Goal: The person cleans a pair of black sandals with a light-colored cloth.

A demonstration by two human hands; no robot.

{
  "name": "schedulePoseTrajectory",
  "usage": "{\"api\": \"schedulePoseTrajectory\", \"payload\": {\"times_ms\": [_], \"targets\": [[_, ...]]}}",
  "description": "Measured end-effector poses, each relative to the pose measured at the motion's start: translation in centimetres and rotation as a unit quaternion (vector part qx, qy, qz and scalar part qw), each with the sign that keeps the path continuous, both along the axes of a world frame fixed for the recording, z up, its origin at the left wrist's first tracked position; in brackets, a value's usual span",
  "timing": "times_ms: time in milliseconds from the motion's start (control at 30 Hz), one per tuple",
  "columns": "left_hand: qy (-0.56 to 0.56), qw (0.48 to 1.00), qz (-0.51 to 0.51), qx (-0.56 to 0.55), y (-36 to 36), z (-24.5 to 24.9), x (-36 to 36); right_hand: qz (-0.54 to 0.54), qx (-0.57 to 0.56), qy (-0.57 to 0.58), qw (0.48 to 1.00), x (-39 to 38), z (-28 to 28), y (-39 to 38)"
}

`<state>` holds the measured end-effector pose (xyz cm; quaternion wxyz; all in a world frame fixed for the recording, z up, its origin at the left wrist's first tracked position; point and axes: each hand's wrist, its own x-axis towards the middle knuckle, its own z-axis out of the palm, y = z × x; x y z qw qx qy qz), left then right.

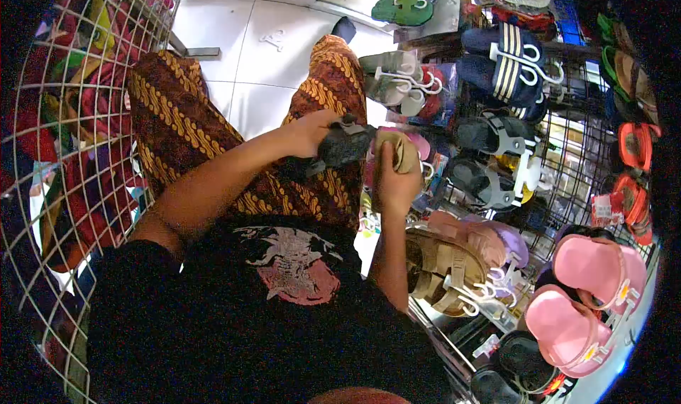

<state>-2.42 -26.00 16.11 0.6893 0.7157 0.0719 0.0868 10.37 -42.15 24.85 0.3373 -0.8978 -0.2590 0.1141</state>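
My left hand (311,133) is closed on the near side of a black sandal (342,147), held over my lap. Its straps and dark sole show between my two hands. My right hand (397,184) is wrapped around a folded tan cloth-like piece (399,151), with the thumb pressed over it. That tan piece sits right beside the sandal's right end. Under both hands are brown and orange patterned trousers (284,184).
On my right a wire rack (567,145) carries footwear on white hangers, including striped navy slides (507,60), tan sandals (447,266) and pink clogs (567,326). A wire mesh basket (78,109) stands at my left. A white hanger (272,41) lies on the tiled floor (262,74).
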Motion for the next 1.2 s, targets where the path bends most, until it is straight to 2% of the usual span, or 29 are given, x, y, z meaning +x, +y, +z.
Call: {"api": "schedulePoseTrajectory", "payload": {"times_ms": [67, 100, 167, 200, 300, 333, 367, 400, 433, 500, 533, 567, 600, 667, 733, 767, 900, 933, 1033, 1067, 1167, 1200], "targets": [[-0.092, 0.994, 0.046, -0.037, -0.5, -1.9, 0.1, -0.002, 0.051, 0.018, 0.999, -0.1, 0.7, -0.2], [-0.023, 0.997, 0.064, -0.033, -0.6, -1.2, 0.3, -0.002, 0.077, 0.027, 0.997, -0.3, 1.3, -0.2], [0.117, 0.988, 0.095, -0.018, -0.8, 0.8, 0.1, 0.051, 0.044, 0.004, 0.998, -2.0, 2.6, -0.4], [-0.028, 0.986, 0.138, 0.085, -2.1, -5.4, 0.5, 0.061, 0.019, -0.005, 0.998, -2.7, 2.7, -0.3], [-0.042, 0.994, 0.098, 0.015, -1.3, -0.4, -0.5, 0.027, -0.033, -0.022, 0.999, -1.9, 2.5, 0.7], [0.054, 0.998, 0.021, 0.016, -0.2, 0.9, -0.3, -0.002, -0.055, -0.017, 0.998, -0.6, 1.7, 0.8], [0.003, 0.997, 0.065, -0.042, -0.4, 0.2, 0.1, -0.031, -0.077, -0.012, 0.997, 0.5, 0.8, 0.6], [-0.049, 0.988, 0.11, -0.099, -0.6, 0.0, 0.7, -0.023, 0.012, 0.014, 1.0, 0.9, 0.5, 0.1], [-0.099, 0.97, 0.154, -0.156, -0.8, -0.2, 1.0, -0.016, 0.033, 0.012, 0.999, 1.0, 0.4, -0.1], [-0.037, 0.968, 0.142, -0.203, -0.2, 1.2, 0.3, -0.004, 0.072, 0.011, 0.997, 0.6, 0.8, -0.3], [-0.002, 0.959, 0.135, -0.251, 0.2, 1.3, 0.4, -0.018, 0.025, 0.047, 0.998, 0.3, 1.1, -0.5], [0.033, 0.945, 0.129, -0.298, 0.5, 1.3, 0.5, -0.005, 0.027, 0.038, 0.999, -0.2, 1.3, -0.7], [0.013, 0.972, 0.148, -0.184, 0.4, 0.2, 0.6, 0.01, 0.029, 0.031, 0.999, -1.0, 1.4, -0.9], [-0.025, 0.983, 0.174, 0.048, -0.6, -2.9, 0.2, 0.043, 0.045, 0.048, 0.997, -2.9, 3.8, 0.3], [-0.084, 0.982, 0.164, -0.043, -1.6, 0.9, 0.2, 0.067, -0.032, -0.031, 0.997, -3.0, 3.3, 0.1], [-0.093, 0.982, 0.156, -0.046, -1.4, 1.1, 0.5, 0.077, -0.067, -0.075, 0.992, -2.7, 2.8, 0.3], [-0.064, 0.99, 0.095, -0.088, 0.1, 1.7, 1.0, -0.02, -0.06, -0.057, 0.996, 0.7, -0.8, -0.7], [-0.066, 0.987, 0.11, -0.099, -0.4, 1.1, 0.9, -0.017, -0.019, -0.001, 1.0, 0.0, 0.8, -0.5], [-0.053, 0.988, 0.103, -0.104, -0.7, 0.1, 1.4, 0.065, 0.036, 0.025, 0.997, -3.3, 3.1, 0.2], [-0.06, 0.988, 0.094, -0.106, -1.0, -0.1, 1.2, 0.075, -0.006, 0.02, 0.997, -3.3, 2.2, -0.1], [-0.013, 0.992, 0.092, -0.09, -0.4, -0.9, 1.0, -0.02, -0.054, 0.048, 0.997, -1.6, 1.7, 0.8], [-0.06, 0.977, 0.135, -0.152, -0.9, -0.3, 1.2, -0.026, 0.012, 0.039, 0.999, -0.8, 0.7, 1.2]]}}
